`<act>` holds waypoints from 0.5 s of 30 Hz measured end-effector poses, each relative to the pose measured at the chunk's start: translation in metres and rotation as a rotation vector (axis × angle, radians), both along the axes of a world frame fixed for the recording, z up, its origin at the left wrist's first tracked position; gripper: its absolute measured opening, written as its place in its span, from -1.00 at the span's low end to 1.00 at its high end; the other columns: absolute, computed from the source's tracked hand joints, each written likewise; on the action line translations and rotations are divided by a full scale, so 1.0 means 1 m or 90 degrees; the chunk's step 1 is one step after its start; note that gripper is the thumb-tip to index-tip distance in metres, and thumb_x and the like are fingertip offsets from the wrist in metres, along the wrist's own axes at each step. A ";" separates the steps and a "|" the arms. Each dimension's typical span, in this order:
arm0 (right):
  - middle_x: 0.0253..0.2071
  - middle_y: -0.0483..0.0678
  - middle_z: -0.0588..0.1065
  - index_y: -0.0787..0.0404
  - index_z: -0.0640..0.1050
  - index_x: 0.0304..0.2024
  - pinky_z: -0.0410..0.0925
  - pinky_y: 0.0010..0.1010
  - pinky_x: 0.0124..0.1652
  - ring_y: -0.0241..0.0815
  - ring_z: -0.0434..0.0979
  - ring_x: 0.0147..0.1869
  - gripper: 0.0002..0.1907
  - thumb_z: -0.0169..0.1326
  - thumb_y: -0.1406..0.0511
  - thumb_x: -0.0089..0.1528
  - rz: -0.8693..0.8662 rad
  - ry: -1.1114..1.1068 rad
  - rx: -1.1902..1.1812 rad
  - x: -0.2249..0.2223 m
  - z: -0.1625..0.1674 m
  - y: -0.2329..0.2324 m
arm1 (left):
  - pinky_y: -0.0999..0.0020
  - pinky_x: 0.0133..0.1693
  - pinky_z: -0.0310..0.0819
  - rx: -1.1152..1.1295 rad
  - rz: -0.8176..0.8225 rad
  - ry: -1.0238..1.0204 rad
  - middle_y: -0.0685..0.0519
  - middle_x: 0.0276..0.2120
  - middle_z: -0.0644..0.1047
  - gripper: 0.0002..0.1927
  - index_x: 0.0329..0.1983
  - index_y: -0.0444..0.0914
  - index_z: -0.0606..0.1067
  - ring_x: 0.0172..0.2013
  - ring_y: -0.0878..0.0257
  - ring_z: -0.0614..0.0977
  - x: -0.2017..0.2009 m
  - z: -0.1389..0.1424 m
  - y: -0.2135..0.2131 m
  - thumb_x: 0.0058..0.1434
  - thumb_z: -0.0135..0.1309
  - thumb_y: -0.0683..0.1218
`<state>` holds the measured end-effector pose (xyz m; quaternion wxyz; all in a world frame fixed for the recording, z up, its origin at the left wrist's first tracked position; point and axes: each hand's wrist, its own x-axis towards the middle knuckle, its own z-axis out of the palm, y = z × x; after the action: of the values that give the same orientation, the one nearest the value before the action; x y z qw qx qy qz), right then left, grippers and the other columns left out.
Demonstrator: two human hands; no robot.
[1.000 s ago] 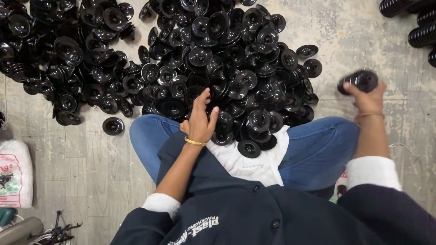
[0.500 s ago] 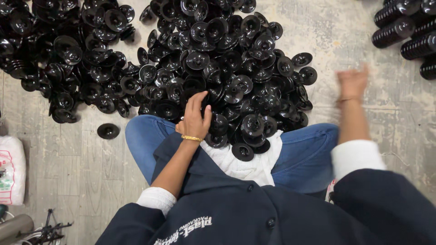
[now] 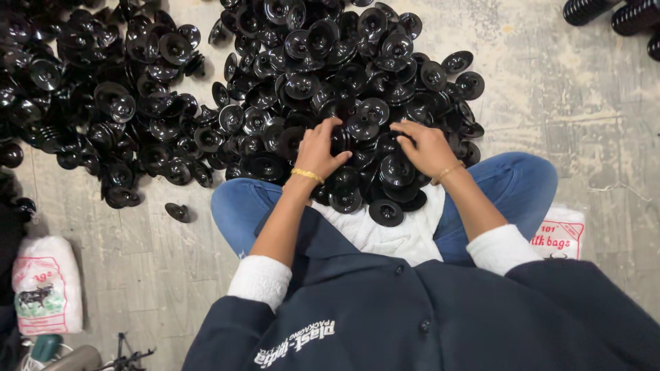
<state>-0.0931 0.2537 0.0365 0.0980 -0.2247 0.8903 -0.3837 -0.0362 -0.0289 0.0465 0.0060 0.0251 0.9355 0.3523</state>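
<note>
I sit cross-legged on a concrete floor with a big heap of black round plastic discs [image 3: 344, 75] spilling onto my lap. My left hand [image 3: 317, 148] rests on the near edge of the heap, fingers curled over a disc, a gold bangle on the wrist. My right hand [image 3: 426, 145] lies palm down on the discs just to the right, fingers spread and touching several; whether it grips one I cannot tell. A few discs [image 3: 386, 211] lie on the white cloth in my lap.
A second spread of black discs [image 3: 96, 103] covers the floor at the left, with one stray disc [image 3: 177, 211] apart. Stacked black discs [image 3: 619, 14] lie at the top right. White printed bags sit at the lower left [image 3: 45, 285] and by my right knee [image 3: 560, 233].
My right hand, which held a stack of discs out to the right a second ago, has let it go and come back empty onto the heap. My left hand stayed on the heap.
</note>
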 end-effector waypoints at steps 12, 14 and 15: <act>-0.16 0.00 0.61 0.21 0.64 -0.10 0.46 -0.37 -0.05 -0.09 0.63 -0.08 -0.75 0.30 0.29 0.18 0.025 -0.068 0.034 -0.005 0.018 0.005 | 0.16 0.01 0.67 0.783 0.115 -0.150 -0.01 0.16 0.38 -0.33 0.35 -0.12 0.29 0.07 0.18 0.55 0.041 0.034 0.000 0.20 0.25 -0.23; -0.20 -0.09 0.64 0.26 0.59 -0.11 0.47 -0.51 -0.11 -0.29 0.64 -0.15 -0.80 0.27 0.34 0.24 -0.021 -0.104 -0.117 0.000 0.026 0.002 | 0.17 -0.01 0.66 0.769 0.078 -0.213 -0.03 0.22 0.40 -0.35 0.35 -0.11 0.28 0.03 0.17 0.54 0.040 0.032 0.008 0.22 0.23 -0.23; -0.22 -0.11 0.63 0.28 0.57 -0.08 0.44 -0.53 -0.15 -0.34 0.60 -0.17 -0.79 0.26 0.34 0.26 -0.052 -0.127 -0.174 0.002 0.029 -0.003 | 0.17 0.00 0.66 0.767 0.076 -0.242 -0.01 0.22 0.39 -0.33 0.37 -0.11 0.26 0.06 0.19 0.53 0.039 0.031 0.014 0.22 0.22 -0.21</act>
<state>-0.0907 0.2505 0.0653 0.1385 -0.1607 0.8239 -0.5255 0.0024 -0.0150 0.0774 0.1369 -0.0913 0.5556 0.8150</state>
